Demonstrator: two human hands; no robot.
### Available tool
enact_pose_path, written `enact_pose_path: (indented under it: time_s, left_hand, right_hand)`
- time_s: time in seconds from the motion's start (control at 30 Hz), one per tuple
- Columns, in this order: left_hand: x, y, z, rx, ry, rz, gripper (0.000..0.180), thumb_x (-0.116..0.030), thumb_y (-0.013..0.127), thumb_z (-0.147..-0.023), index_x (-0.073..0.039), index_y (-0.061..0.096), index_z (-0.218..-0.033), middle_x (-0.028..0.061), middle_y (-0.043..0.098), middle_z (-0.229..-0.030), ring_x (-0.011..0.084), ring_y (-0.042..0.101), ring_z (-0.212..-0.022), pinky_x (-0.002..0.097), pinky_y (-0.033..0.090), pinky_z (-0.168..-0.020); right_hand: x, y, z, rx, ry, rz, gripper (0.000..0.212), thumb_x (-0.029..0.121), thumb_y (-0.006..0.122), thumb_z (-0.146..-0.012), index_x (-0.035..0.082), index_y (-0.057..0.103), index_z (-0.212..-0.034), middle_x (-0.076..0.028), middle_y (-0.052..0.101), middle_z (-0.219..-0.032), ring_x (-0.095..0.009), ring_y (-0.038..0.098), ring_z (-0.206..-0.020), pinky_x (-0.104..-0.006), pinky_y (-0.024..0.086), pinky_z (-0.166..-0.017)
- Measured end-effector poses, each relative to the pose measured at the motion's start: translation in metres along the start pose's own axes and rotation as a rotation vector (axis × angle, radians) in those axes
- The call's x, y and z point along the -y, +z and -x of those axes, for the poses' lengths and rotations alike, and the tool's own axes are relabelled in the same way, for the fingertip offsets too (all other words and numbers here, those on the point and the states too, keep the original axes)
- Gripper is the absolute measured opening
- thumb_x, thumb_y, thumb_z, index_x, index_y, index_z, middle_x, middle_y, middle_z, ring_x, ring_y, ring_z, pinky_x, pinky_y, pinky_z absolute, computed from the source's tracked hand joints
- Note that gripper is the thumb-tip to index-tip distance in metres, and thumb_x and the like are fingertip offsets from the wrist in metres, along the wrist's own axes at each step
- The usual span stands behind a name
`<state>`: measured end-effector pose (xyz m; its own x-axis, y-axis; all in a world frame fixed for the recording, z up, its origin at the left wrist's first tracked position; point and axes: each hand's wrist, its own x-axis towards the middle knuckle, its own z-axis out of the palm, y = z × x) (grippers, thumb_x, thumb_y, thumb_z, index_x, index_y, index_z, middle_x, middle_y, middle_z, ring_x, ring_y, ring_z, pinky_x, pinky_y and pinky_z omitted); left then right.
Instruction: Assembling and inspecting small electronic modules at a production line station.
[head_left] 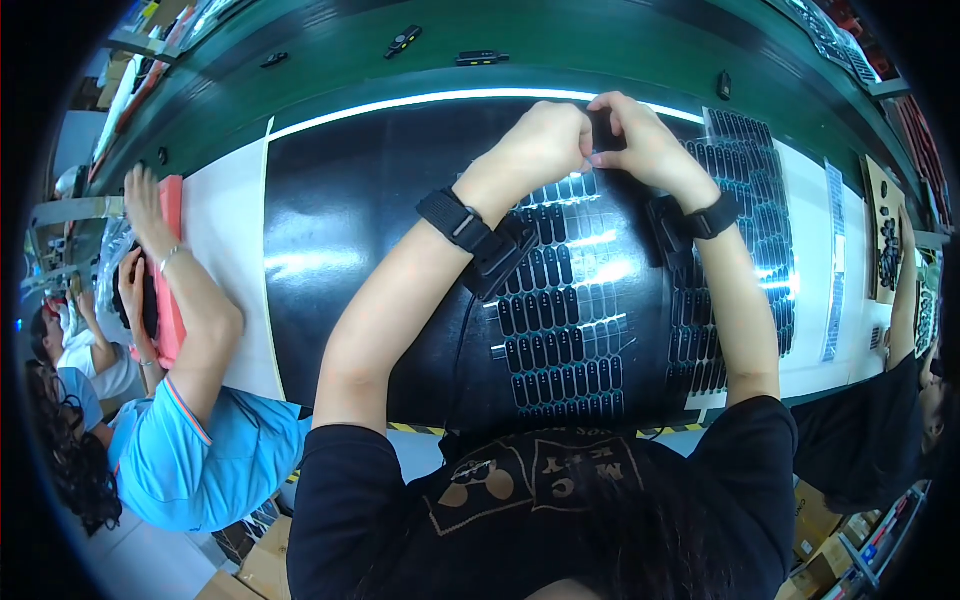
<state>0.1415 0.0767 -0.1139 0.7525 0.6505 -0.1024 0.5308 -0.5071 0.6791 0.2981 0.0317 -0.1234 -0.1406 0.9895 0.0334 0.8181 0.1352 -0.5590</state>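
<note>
Tan lettering [590,476] on black shirt [545,540]

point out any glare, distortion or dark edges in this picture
Head view: bright glare patches on the black mat and on the sheet of dark oval pieces; head view: fisheye distortion bows the white strip along the mat's far edge; head view: all four corners fall to black.
</note>
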Motion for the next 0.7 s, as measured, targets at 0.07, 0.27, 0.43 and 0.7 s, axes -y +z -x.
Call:
enact_pose_path:
  time_s: [0.07, 0.27, 0.43, 0.7]
  left_hand:
    - [0.002, 0.001, -0.004, -0.005, 0.008, 0.107, 0.01, -0.004, 0.065, -0.063, 0.0, 0.06, -0.071, 0.0105, 0.059, -0.063, 0.0178, 0.058, -0.06, 0.027, 0.045, -0.056]
    - [-0.003, -0.002, -0.006, 0.042, -0.028, 0.028, 0.007, 0.0, 0.063, -0.063, 0.001, 0.059, -0.069, 0.0102, 0.06, -0.063, 0.016, 0.058, -0.059, 0.0264, 0.045, -0.055]
    - [-0.025, -0.005, 0.009, -0.118, 0.1, 0.023, 0.005, 0.001, 0.061, -0.064, 0.001, 0.057, -0.068, 0.0106, 0.06, -0.062, 0.0151, 0.058, -0.058, 0.0246, 0.046, -0.055]
    - [-0.03, -0.011, 0.018, -0.187, 0.191, 0.084, 0.003, 0.002, 0.059, -0.066, 0.002, 0.057, -0.067, 0.0098, 0.058, -0.06, 0.0142, 0.058, -0.057, 0.0237, 0.046, -0.055]
  right_hand:
    - [-0.001, 0.001, -0.002, -0.003, 0.002, -0.006, 0.053, 0.007, 0.071, -0.06, 0.007, 0.046, -0.107, -0.004, 0.041, -0.071, -0.016, 0.041, -0.067, -0.0269, 0.037, -0.061]
    - [0.002, 0.002, -0.006, 0.006, 0.02, -0.035, 0.057, 0.004, 0.07, -0.057, 0.006, 0.045, -0.109, -0.004, 0.043, -0.07, -0.016, 0.043, -0.065, -0.0275, 0.037, -0.06]
    - [-0.004, 0.001, -0.008, 0.022, 0.023, -0.046, 0.057, 0.004, 0.068, -0.059, 0.005, 0.044, -0.11, -0.005, 0.045, -0.07, -0.017, 0.045, -0.064, -0.027, 0.039, -0.061]
    - [-0.022, 0.011, -0.017, 0.025, -0.039, 0.056, 0.062, 0.012, 0.07, -0.06, 0.009, 0.041, -0.114, -0.011, 0.054, -0.097, -0.026, 0.05, -0.092, -0.0314, 0.04, -0.078]
